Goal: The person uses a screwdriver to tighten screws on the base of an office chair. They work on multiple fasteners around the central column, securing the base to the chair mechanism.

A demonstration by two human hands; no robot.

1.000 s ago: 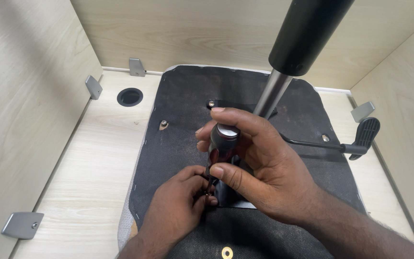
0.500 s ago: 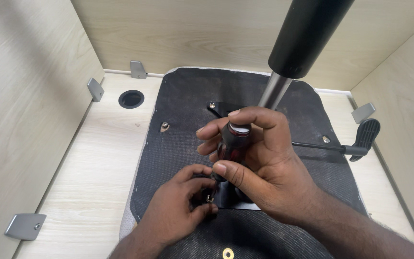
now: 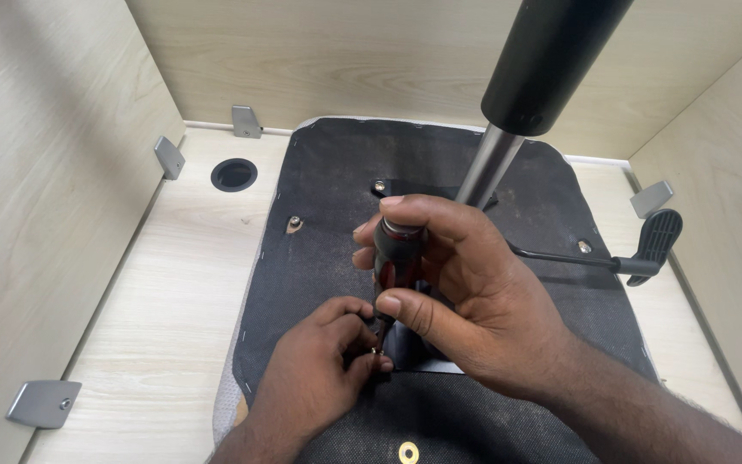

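While the right hand [image 3: 465,292] grips the upright screwdriver [image 3: 397,258] and the left hand [image 3: 324,369] pinches a screw [image 3: 374,351] at its tip, on the chair seat underside [image 3: 337,215]; other screws [image 3: 294,224] look seated; this one seems unfinished

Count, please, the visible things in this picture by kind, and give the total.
Hands: 2, left hand, right hand
Screwdriver: 1
Upturned chair seat: 1
Gas lift cylinder: 1
Adjustment lever: 1
Grey corner brackets: 4
Round cable hole: 1
Total: 11
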